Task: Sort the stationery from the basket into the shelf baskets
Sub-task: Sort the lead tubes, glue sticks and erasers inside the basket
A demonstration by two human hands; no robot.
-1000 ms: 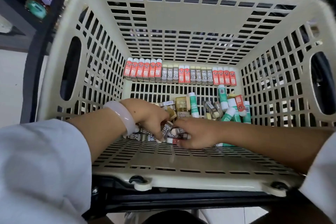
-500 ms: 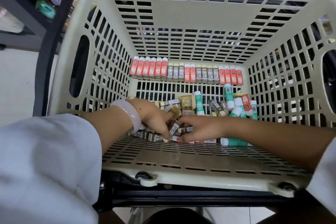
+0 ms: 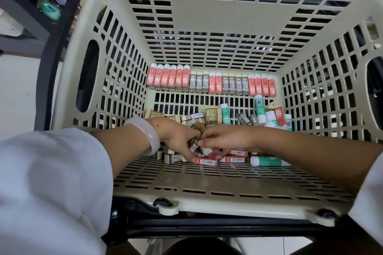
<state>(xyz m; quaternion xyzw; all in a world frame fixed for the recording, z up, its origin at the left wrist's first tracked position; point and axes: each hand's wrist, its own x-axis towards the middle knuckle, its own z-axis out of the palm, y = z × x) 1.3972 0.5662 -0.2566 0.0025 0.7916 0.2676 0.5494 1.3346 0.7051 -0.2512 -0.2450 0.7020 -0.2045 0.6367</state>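
I look down into a cream slotted basket (image 3: 217, 18). Along its far wall stands a neat row of red and brown 2B erasers (image 3: 211, 83). A loose heap of erasers, green glue sticks (image 3: 260, 107) and amber sharpeners (image 3: 211, 115) lies near me. My left hand (image 3: 178, 138), with a pale bangle on the wrist, grips several brown 2B erasers (image 3: 194, 147). My right hand (image 3: 226, 137) reaches in from the right, and its fingertips pinch a brown eraser at the left hand's stack. Red erasers (image 3: 207, 161) lie under both hands.
A glue stick (image 3: 269, 161) lies flat at the near right of the basket floor. The basket's black handle (image 3: 51, 72) arcs along the left side. A dark shelf frame (image 3: 22, 12) and a teal object (image 3: 49, 9) show at the upper left, above pale floor.
Both hands stayed over the loose heap and drew closer together. The brown 2B erasers in my left hand have turned to show their labels. The camera has shifted slightly.
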